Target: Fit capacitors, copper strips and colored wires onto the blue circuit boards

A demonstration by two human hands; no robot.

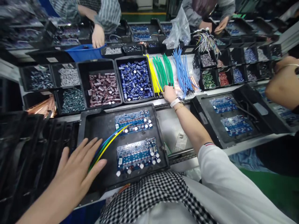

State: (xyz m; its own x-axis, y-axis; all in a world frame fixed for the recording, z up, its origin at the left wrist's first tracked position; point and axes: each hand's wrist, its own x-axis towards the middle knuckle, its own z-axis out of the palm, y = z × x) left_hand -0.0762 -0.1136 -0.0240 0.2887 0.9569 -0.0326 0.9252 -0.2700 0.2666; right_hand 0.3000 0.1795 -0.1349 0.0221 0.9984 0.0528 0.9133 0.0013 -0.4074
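Observation:
My left hand (79, 168) is spread flat, fingers and thumb apart, over the left side of a black tray (100, 115). Blue, green and yellow wires (109, 140) run from beneath its fingers to the upper circuit board (133, 120). A second blue board (137, 157) with silver-topped capacitors lies below it in the tray. Farther forward, my right hand (169, 93) has its fingers curled at the lower ends of the green wires (161, 70), beside the yellow wires (153, 74). What its fingertips pinch, if anything, is hidden.
Blue wires (181, 71) lie right of the green ones. Bins of blue capacitors (135, 79) and brown capacitors (104, 88) stand left of them. Another tray (215, 124) with two boards sits to the right. Co-workers' hands (98, 35) work across the bench; another person's arm (282, 84) is at right.

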